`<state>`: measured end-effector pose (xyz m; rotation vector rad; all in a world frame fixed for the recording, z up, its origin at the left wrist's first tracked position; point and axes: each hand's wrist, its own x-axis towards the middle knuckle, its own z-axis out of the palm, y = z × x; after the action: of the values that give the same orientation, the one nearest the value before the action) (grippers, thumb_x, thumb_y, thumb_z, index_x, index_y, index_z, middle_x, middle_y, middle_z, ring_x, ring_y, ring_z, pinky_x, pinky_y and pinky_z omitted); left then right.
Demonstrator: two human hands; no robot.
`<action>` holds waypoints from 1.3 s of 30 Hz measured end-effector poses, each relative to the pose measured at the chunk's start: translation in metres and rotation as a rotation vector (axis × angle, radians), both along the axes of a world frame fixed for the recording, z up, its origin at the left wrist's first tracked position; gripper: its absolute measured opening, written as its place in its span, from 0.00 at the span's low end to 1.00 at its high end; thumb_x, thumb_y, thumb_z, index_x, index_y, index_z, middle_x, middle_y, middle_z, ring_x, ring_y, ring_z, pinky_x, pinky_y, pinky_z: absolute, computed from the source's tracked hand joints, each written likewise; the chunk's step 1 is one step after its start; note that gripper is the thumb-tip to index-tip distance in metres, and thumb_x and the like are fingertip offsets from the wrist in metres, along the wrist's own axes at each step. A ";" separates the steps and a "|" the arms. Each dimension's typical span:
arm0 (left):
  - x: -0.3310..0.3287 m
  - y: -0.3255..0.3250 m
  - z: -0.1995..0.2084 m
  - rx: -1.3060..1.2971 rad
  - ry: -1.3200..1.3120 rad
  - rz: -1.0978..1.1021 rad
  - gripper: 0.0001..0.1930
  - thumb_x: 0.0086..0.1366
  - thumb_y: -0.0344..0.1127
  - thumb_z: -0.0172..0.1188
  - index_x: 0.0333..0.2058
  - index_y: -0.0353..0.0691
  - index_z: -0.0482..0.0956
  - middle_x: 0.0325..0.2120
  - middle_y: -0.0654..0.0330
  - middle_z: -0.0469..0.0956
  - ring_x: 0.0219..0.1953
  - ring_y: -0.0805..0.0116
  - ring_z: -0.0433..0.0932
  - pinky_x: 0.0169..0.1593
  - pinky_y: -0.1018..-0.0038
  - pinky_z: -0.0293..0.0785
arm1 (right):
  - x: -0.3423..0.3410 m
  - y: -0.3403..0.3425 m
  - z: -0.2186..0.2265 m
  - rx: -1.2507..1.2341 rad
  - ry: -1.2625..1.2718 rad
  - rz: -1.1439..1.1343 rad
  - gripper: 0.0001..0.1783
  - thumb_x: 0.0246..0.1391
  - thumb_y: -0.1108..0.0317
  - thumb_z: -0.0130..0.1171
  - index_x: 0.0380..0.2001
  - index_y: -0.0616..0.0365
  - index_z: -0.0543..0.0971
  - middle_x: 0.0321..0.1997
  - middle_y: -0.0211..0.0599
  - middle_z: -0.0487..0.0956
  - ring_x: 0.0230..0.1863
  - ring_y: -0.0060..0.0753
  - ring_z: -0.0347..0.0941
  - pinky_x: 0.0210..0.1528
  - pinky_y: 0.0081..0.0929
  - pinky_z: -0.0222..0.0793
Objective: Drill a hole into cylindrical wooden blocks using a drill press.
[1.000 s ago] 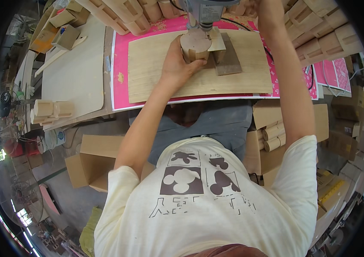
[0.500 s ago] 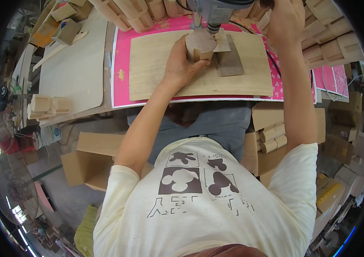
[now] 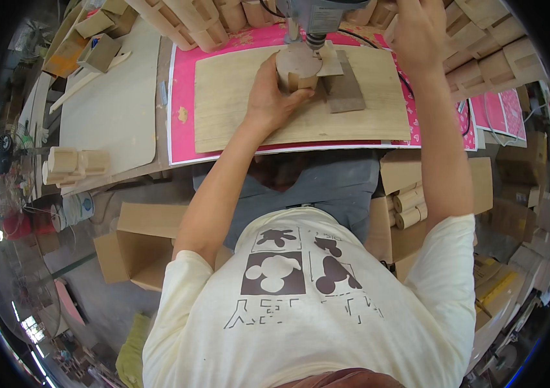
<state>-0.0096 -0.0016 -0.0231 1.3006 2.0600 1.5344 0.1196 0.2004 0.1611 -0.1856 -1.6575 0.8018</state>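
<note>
My left hand (image 3: 271, 103) is wrapped round the side of a pale wooden cylinder (image 3: 299, 61), thumb toward me. The cylinder stands upright under the chuck (image 3: 315, 42) of a grey drill press (image 3: 319, 19), whose tip is by the right edge of its top face. A small pale wooden block (image 3: 331, 63) and a flat brown piece (image 3: 346, 87) lie just to the right, on a wide wooden board (image 3: 236, 119). Raised at the drill's right side, my right hand (image 3: 419, 35) is closed at the dark handle, partly cut off by the upper edge.
A pink sheet (image 3: 183, 84) lies under the board. Stacked wooden cylinders (image 3: 207, 26) line the back, with more stacks (image 3: 498, 64) at the right. Beside my legs stand open cardboard boxes (image 3: 149, 223). Several cylinders (image 3: 74, 163) sit on the left table. A black cable (image 3: 365, 40) runs behind.
My right hand has shifted slightly left and up beside the drill. My left hand still grips the cylinder, and the whole view has moved a little.
</note>
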 end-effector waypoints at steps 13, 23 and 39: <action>-0.002 -0.015 0.008 -0.078 -0.029 0.024 0.47 0.57 0.38 0.89 0.72 0.34 0.73 0.63 0.46 0.82 0.65 0.49 0.81 0.67 0.56 0.79 | 0.005 0.045 -0.018 -0.495 -0.210 0.177 0.19 0.82 0.50 0.58 0.55 0.52 0.87 0.50 0.28 0.87 0.44 0.22 0.81 0.41 0.26 0.74; 0.005 -0.107 0.004 -0.183 -0.159 0.021 0.51 0.55 0.35 0.91 0.72 0.31 0.70 0.65 0.47 0.79 0.66 0.54 0.80 0.72 0.59 0.76 | 0.089 -0.145 -0.189 -0.162 -0.599 0.264 0.36 0.61 0.60 0.75 0.68 0.65 0.77 0.66 0.56 0.81 0.68 0.62 0.78 0.71 0.54 0.75; 0.144 -0.074 0.049 -0.235 -0.234 -0.619 0.43 0.65 0.31 0.84 0.75 0.35 0.72 0.65 0.50 0.84 0.60 0.60 0.86 0.65 0.64 0.79 | 0.365 -0.179 -0.243 -1.235 -0.120 -0.424 0.25 0.72 0.58 0.61 0.60 0.69 0.80 0.53 0.40 0.85 0.53 0.31 0.81 0.55 0.30 0.81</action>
<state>0.1339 -0.0758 0.0259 1.4066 1.4467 1.0704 0.4847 0.0218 -0.0823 -1.4020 -0.9513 1.3835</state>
